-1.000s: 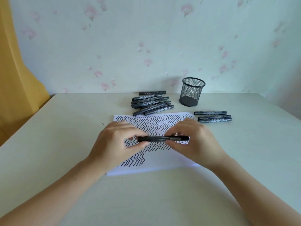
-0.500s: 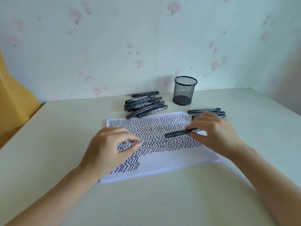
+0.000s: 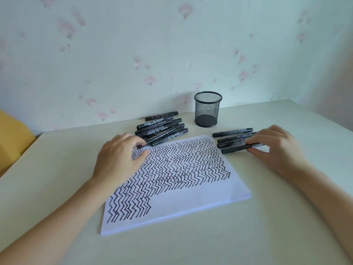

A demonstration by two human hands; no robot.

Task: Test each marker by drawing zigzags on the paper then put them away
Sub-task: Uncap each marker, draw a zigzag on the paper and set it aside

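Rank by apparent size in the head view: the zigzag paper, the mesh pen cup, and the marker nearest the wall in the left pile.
1. zigzag paper, by far the largest.
2. mesh pen cup.
3. marker nearest the wall, thinnest, though about as long as the cup is tall.
The paper lies nearer the camera, which exaggerates its lead.

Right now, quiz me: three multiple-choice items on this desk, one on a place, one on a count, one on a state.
1. Where does the mesh cup stand?
A. On the paper
B. Behind the paper, near the wall
C. At the near table edge

2. How many markers lie in the right group, counting the one at the right hand?
A. Four
B. One
C. Nine

3. What is inside the mesh cup?
A. Markers
B. Nothing visible
C. Crumpled paper

Key: 1 B, it stands beyond the paper by the wall. 2 A, four barrels lie side by side. 3 B, its bare base shows through the mesh.
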